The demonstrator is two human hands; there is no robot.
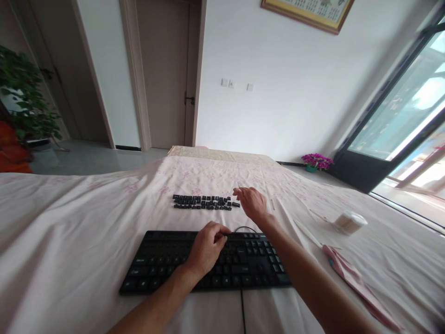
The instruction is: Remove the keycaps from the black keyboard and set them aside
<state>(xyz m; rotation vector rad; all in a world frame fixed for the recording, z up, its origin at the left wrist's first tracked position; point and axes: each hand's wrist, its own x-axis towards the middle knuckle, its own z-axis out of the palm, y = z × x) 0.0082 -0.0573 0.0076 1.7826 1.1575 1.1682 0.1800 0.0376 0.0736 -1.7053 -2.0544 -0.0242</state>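
Note:
A black keyboard (pixel 167 260) lies on the pink flowered cloth, with bare dark areas in its upper left where keycaps are off. My left hand (pixel 208 246) rests over its upper middle, thumb and forefinger pinched together; what they hold, if anything, is hidden. Beyond the keyboard, loose black keycaps (pixel 201 202) stand in uneven rows. My right hand (pixel 253 203) is at the right end of these rows, low over the cloth. Its fingers are bent and drawn together, and I cannot make out anything between them.
To the right are a round tub of cotton swabs (pixel 350 222), a pink cloth (pixel 358 283) and a white stick-like thing (pixel 308 233). A small thin stick (pixel 272 204) lies beside my right hand. The keyboard's cable (pixel 243 311) runs toward me.

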